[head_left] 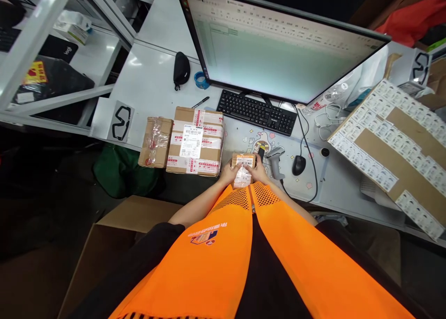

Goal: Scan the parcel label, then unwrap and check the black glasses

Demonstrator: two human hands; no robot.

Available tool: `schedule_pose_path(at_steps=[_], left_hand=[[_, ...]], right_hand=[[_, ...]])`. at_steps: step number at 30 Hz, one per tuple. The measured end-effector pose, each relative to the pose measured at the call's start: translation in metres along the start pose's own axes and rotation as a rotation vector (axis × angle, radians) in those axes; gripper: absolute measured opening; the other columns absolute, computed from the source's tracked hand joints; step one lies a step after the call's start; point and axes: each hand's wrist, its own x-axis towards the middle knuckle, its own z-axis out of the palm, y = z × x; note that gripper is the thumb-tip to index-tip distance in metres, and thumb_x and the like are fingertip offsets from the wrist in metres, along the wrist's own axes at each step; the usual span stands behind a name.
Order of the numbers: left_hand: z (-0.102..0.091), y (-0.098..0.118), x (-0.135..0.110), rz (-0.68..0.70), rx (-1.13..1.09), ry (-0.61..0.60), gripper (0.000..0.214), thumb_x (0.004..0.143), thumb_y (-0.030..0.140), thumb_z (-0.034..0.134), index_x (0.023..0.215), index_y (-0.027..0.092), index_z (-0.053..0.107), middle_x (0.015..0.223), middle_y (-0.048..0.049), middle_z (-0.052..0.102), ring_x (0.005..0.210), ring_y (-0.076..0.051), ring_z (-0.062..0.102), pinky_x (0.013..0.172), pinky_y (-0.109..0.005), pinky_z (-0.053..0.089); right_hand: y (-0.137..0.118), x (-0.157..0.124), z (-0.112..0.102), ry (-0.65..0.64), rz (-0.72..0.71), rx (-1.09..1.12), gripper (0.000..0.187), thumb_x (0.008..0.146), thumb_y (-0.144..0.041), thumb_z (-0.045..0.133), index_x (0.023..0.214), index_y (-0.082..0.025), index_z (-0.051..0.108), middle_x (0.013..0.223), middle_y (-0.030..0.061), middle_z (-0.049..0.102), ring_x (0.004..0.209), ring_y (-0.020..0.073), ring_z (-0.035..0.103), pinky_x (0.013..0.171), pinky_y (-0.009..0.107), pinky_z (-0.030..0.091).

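Note:
A small cardboard parcel [243,168] with a white label sits at the desk's front edge, held between both hands. My left hand [230,174] grips its left side and my right hand [258,171] grips its right side, fingers wrapped round it. A small black object [261,152] pokes up at my right hand; I cannot make out what it is. Just left of the parcel lies a bigger taped box [195,141] with a shipping label, and a small wrapped box [156,142] beside that.
A grey barcode scanner [276,159], a black mouse [298,165] and a keyboard [257,112] lie under a large monitor [278,45]. A label-covered cardboard sheet [397,152] leans at the right. An open carton [114,244] stands by my left side. Metal shelving [52,45] fills the far left.

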Motion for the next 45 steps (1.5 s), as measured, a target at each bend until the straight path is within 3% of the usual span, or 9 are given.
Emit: schedule_pose_path(at_steps=[9, 14, 19, 21, 24, 28, 32, 39, 45], left_hand=[[0.001, -0.005, 0.006, -0.036, 0.078, 0.017, 0.053, 0.104, 0.053, 0.063, 0.141, 0.016, 0.068, 0.131, -0.0178, 0.078, 0.125, -0.036, 0.073, 0.105, -0.044, 0.055], [0.006, -0.002, 0.008, -0.022, 0.097, 0.008, 0.059, 0.108, 0.059, 0.052, 0.147, 0.017, 0.064, 0.138, -0.0184, 0.075, 0.128, -0.035, 0.071, 0.107, -0.043, 0.053], [0.007, 0.001, 0.009, -0.056, 0.097, 0.048, 0.07, 0.108, 0.061, 0.05, 0.161, 0.015, 0.049, 0.145, -0.0208, 0.07, 0.134, -0.035, 0.068, 0.112, -0.044, 0.051], [0.005, 0.004, 0.014, 0.026, 0.089, 0.066, 0.07, 0.108, 0.054, 0.053, 0.167, 0.018, 0.039, 0.16, -0.0193, 0.059, 0.147, -0.03, 0.059, 0.12, -0.04, 0.046], [-0.001, 0.01, 0.024, 0.25, 0.073, 0.053, 0.05, 0.106, 0.038, 0.056, 0.152, 0.021, 0.055, 0.171, -0.0133, 0.045, 0.157, -0.023, 0.046, 0.127, -0.037, 0.039], [0.0, 0.012, 0.034, 0.231, -0.055, 0.024, 0.021, 0.101, 0.032, 0.059, 0.115, 0.02, 0.068, 0.131, -0.0112, 0.075, 0.118, -0.023, 0.072, 0.106, -0.035, 0.054], [0.008, 0.008, 0.037, 0.168, -0.09, 0.092, 0.014, 0.1, 0.034, 0.058, 0.101, 0.021, 0.065, 0.098, -0.0052, 0.076, 0.094, -0.021, 0.073, 0.089, -0.031, 0.057], [0.016, 0.016, 0.037, 0.156, -0.101, 0.136, 0.009, 0.097, 0.028, 0.058, 0.091, 0.022, 0.06, 0.093, -0.0042, 0.075, 0.092, -0.02, 0.072, 0.086, -0.03, 0.056], [0.003, 0.025, 0.034, 0.193, -0.042, 0.065, 0.012, 0.099, 0.027, 0.06, 0.101, 0.021, 0.07, 0.103, -0.0065, 0.08, 0.1, -0.022, 0.073, 0.095, -0.034, 0.057]], right_hand=[[0.0, 0.003, -0.006, -0.008, 0.007, 0.007, 0.082, 0.086, -0.043, 0.073, 0.157, -0.022, 0.038, 0.125, 0.0114, 0.078, 0.112, 0.0274, 0.077, 0.102, 0.046, 0.06], [-0.01, 0.019, -0.016, 0.078, 0.079, -0.116, 0.053, 0.09, -0.065, 0.066, 0.123, -0.025, 0.055, 0.111, 0.0107, 0.079, 0.105, 0.0302, 0.076, 0.096, 0.047, 0.06], [-0.015, 0.027, -0.016, 0.069, 0.082, -0.143, 0.046, 0.084, -0.066, 0.069, 0.103, -0.028, 0.049, 0.095, 0.0044, 0.074, 0.092, 0.0275, 0.073, 0.087, 0.042, 0.059], [-0.015, 0.026, -0.018, 0.043, 0.072, -0.122, 0.047, 0.083, -0.067, 0.069, 0.1, -0.029, 0.047, 0.091, 0.0023, 0.073, 0.087, 0.0257, 0.071, 0.081, 0.039, 0.058], [-0.014, 0.026, -0.021, -0.015, 0.036, -0.101, 0.049, 0.081, -0.069, 0.069, 0.098, -0.028, 0.047, 0.088, 0.0007, 0.07, 0.084, 0.0239, 0.069, 0.075, 0.035, 0.057], [-0.012, 0.026, -0.022, -0.091, 0.014, -0.06, 0.043, 0.083, -0.063, 0.066, 0.101, -0.028, 0.05, 0.088, 0.0002, 0.07, 0.085, 0.0229, 0.069, 0.075, 0.034, 0.058], [-0.008, 0.026, -0.022, -0.125, -0.022, -0.062, 0.037, 0.085, -0.059, 0.063, 0.101, -0.028, 0.051, 0.092, 0.001, 0.071, 0.088, 0.0226, 0.069, 0.08, 0.035, 0.059], [-0.006, 0.027, -0.026, -0.122, -0.043, -0.105, 0.035, 0.086, -0.059, 0.059, 0.099, -0.028, 0.051, 0.094, 0.0011, 0.071, 0.09, 0.0229, 0.067, 0.083, 0.035, 0.058], [-0.004, 0.03, -0.03, -0.152, -0.068, -0.091, 0.036, 0.087, -0.058, 0.061, 0.101, -0.027, 0.052, 0.092, 0.0012, 0.071, 0.087, 0.0228, 0.069, 0.081, 0.035, 0.058]])
